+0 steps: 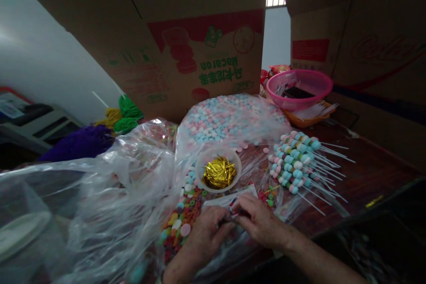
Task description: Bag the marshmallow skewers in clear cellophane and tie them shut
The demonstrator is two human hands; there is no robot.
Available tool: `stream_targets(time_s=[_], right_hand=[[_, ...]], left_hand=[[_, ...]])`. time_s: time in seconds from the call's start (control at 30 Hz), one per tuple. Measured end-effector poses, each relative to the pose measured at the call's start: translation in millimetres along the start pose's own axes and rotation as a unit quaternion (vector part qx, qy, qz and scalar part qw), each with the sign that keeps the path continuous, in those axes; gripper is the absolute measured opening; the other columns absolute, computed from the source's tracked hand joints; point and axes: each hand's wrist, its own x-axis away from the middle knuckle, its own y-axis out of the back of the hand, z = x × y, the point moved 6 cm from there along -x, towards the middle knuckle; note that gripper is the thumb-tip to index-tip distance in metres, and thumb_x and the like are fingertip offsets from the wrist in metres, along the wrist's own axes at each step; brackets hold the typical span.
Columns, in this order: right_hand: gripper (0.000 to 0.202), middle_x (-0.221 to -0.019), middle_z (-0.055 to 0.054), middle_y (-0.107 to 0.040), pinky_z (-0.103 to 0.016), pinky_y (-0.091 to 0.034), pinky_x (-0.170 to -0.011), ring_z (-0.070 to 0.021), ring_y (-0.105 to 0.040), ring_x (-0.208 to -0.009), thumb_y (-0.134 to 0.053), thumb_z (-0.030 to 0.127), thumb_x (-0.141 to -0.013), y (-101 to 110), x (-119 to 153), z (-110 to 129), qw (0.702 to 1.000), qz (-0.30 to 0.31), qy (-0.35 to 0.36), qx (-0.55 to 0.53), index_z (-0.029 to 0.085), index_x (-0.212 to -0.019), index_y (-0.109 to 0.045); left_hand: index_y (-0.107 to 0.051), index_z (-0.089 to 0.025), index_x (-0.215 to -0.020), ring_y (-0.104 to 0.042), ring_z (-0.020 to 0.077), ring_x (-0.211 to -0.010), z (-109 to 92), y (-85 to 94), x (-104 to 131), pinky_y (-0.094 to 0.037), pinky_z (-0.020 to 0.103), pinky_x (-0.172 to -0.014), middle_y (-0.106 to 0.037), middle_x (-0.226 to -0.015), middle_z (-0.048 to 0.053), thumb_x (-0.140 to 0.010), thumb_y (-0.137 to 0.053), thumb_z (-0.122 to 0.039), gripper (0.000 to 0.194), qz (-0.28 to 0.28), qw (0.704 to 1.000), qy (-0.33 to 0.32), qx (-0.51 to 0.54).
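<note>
My left hand (211, 225) and my right hand (258, 221) meet near the table's front edge, fingertips pinched together. Whatever lies between the fingers is small and dark with a bit of red and white; I cannot make out its kind. Beneath them is a white sheet (251, 191) on plastic. Just beyond stands a clear round tub (199, 175) filled with gold twist ties (220, 172). Colourful ring-shaped pieces (191, 211) lie beside my left hand. To the right, several skewers of pastel candies (294, 159) are piled with their white sticks pointing right.
Behind the tub, a clear bag (229, 117) holds pink, blue and white candies. Crumpled plastic (133, 186) covers the left side. A pink basket (321, 88) sits at the back right. Large cardboard boxes (123, 71) stand behind. Purple shredded strands (81, 142) lie at left.
</note>
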Motion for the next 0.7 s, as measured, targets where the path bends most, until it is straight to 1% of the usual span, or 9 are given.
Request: stream_targets(time_s=[0.07, 0.1, 0.23, 0.33, 0.4, 0.43, 0.53, 0.63, 0.7], right_hand=[[0.015, -0.073, 0.001, -0.055, -0.022, -0.041, -0.065, -0.0135, -0.053, -0.074, -0.053, 0.004, -0.075, -1.6, -0.3, -3.6, 1.000, 0.004, 0.006, 0.006, 0.019, -0.073, -0.053], [0.015, -0.070, 0.002, -0.055, -0.022, -0.040, -0.063, -0.0133, -0.052, -0.071, -0.052, 0.005, -0.076, -2.7, -0.7, -8.3, 1.000, -0.006, -0.002, 0.016, 0.019, -0.071, -0.052], [0.017, -0.066, 0.000, -0.053, -0.027, -0.040, -0.063, -0.0150, -0.050, -0.067, -0.051, 0.014, -0.083, -9.0, -2.5, -26.6, 0.997, -0.043, -0.024, 0.065, 0.018, -0.067, -0.051], [0.013, -0.087, -0.007, -0.059, -0.039, -0.037, -0.080, -0.0226, -0.048, -0.088, -0.055, 0.020, -0.083, -6.4, -4.6, -26.1, 0.993, -0.057, -0.011, 0.106, 0.018, -0.070, -0.056], [0.007, -0.102, -0.008, -0.058, -0.045, -0.032, -0.087, -0.0262, -0.044, -0.100, -0.055, 0.018, -0.082, -1.3, -6.5, -18.3, 0.993, -0.058, 0.010, 0.106, 0.019, -0.077, -0.060], [0.007, -0.101, -0.007, -0.058, -0.044, -0.032, -0.087, -0.0254, -0.045, -0.099, -0.054, 0.017, -0.082, 0.6, -7.5, -13.8, 0.995, -0.049, 0.019, 0.084, 0.020, -0.079, -0.060], [0.013, -0.074, -0.001, -0.056, -0.031, -0.039, -0.073, -0.0173, -0.051, -0.077, -0.051, 0.017, -0.085, 4.1, -7.7, -4.8, 1.000, -0.027, 0.013, -0.007, 0.019, -0.072, -0.056], [0.020, -0.064, 0.002, -0.051, -0.023, -0.038, -0.057, -0.0130, -0.050, -0.063, -0.051, 0.019, -0.086, 6.2, -1.9, -6.4, 0.998, -0.039, -0.026, -0.036, 0.019, -0.066, -0.049], [0.022, -0.062, 0.003, -0.050, -0.022, -0.036, -0.055, -0.0126, -0.050, -0.061, -0.052, 0.019, -0.084, 6.9, 3.1, -8.2, 0.998, -0.033, -0.034, -0.042, 0.019, -0.063, -0.047]], left_hand=[[-0.059, -0.019, -0.073, -0.059, 0.0168, -0.070, 1.0, -1.4, -2.9, -0.047, 0.027, -0.065, -0.064, -0.073, 0.001, -0.081, -0.052, -0.021, 0.011, 0.003, 0.999, -0.029, -0.020], [-0.061, -0.019, -0.077, -0.060, 0.0180, -0.073, 2.9, -1.0, -3.8, -0.048, 0.029, -0.067, -0.065, -0.076, 0.002, -0.082, -0.051, -0.021, 0.011, -0.014, 0.998, -0.039, -0.038], [-0.062, -0.020, -0.093, -0.062, 0.0192, -0.081, 8.7, 2.7, -1.8, -0.049, 0.029, -0.071, -0.067, -0.088, 0.006, -0.086, -0.049, -0.027, 0.016, -0.132, 0.984, -0.080, -0.086], [-0.063, -0.020, -0.085, -0.062, 0.0180, -0.078, 8.6, 8.7, -0.3, -0.049, 0.028, -0.070, -0.066, -0.082, 0.005, -0.088, -0.046, -0.026, 0.018, -0.185, 0.975, -0.084, -0.086], [-0.061, -0.019, -0.080, -0.061, 0.0171, -0.074, 7.2, 12.5, -3.5, -0.049, 0.027, -0.068, -0.064, -0.077, 0.004, -0.088, -0.045, -0.025, 0.019, -0.155, 0.984, -0.068, -0.057], [-0.060, -0.019, -0.077, -0.060, 0.0160, -0.071, 6.1, 13.6, -5.7, -0.049, 0.026, -0.065, -0.063, -0.075, 0.003, -0.088, -0.045, -0.025, 0.020, -0.123, 0.990, -0.057, -0.032], [-0.058, -0.019, -0.077, -0.056, 0.0123, -0.059, 2.7, 16.0, -8.9, -0.046, 0.021, -0.054, -0.059, -0.067, 0.000, -0.085, -0.050, -0.028, 0.015, -0.042, 0.998, -0.010, 0.050], [-0.056, -0.018, -0.077, -0.052, 0.0113, -0.054, -0.3, 15.5, -7.0, -0.042, 0.019, -0.048, -0.057, -0.063, -0.002, -0.079, -0.058, -0.031, 0.013, -0.033, 0.996, 0.027, 0.081], [-0.054, -0.018, -0.070, -0.052, 0.0114, -0.054, -3.2, 10.5, -5.2, -0.042, 0.019, -0.049, -0.056, -0.061, -0.002, -0.080, -0.057, -0.031, 0.016, -0.032, 0.996, 0.025, 0.078]])
